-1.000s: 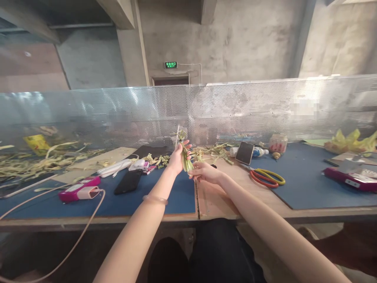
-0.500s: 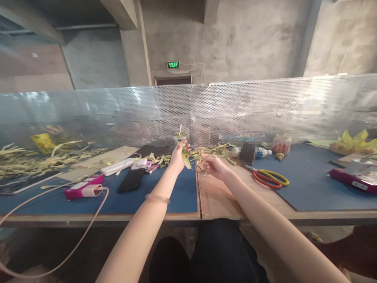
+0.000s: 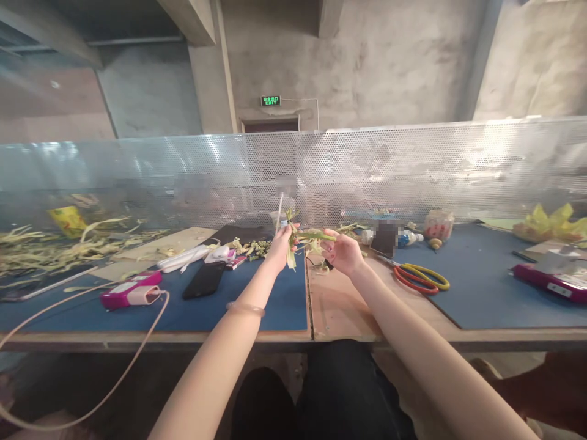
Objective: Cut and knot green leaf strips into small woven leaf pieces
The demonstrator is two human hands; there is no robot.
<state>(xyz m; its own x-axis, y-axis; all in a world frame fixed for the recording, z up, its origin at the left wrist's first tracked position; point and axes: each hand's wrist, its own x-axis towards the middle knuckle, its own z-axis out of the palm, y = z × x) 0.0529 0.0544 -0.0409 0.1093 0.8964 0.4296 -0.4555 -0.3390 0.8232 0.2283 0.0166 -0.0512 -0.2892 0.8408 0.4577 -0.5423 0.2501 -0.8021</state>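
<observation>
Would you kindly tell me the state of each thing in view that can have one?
left hand: closed around green leafy stem, held above table
right hand: pinching one green leaf strip, pulled sideways
red-and-yellow-handled scissors: lying flat
black phone: lying flat, screen dark
pink device: cable attached

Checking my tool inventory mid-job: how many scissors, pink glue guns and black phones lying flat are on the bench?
Scissors: 1
Pink glue guns: 2
Black phones lying flat: 1
Total: 4
</observation>
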